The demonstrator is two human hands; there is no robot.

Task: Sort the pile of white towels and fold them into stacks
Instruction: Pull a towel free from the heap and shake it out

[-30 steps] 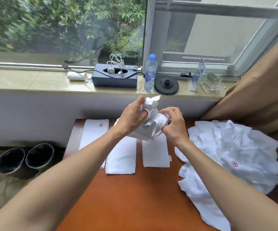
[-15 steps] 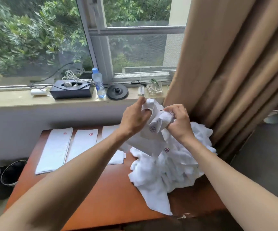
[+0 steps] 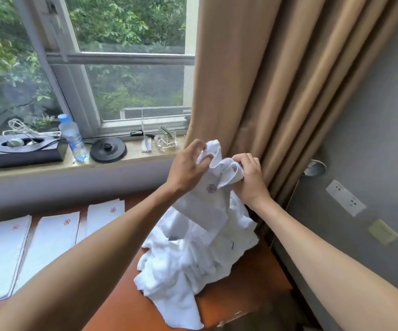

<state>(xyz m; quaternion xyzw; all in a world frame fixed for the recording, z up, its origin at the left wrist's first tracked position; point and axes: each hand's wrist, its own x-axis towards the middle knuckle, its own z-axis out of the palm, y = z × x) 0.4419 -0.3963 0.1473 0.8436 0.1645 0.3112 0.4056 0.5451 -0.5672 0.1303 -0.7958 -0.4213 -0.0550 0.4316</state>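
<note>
Holding a crumpled white towel (image 3: 205,206) above the towel pile (image 3: 193,266), left hand (image 3: 186,168) and right hand (image 3: 250,180) both curl their fingers (image 3: 196,145) into it. That pile lies at the surface's (image 3: 241,295) right edge, folded stacks (image 3: 52,242) at its left.

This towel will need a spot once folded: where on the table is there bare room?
Bare wood shows on the brown wooden table in front, between the three folded white towel stacks and the loose white towel pile, and at the near right corner beside the pile. Stacks crowd the left.
</note>
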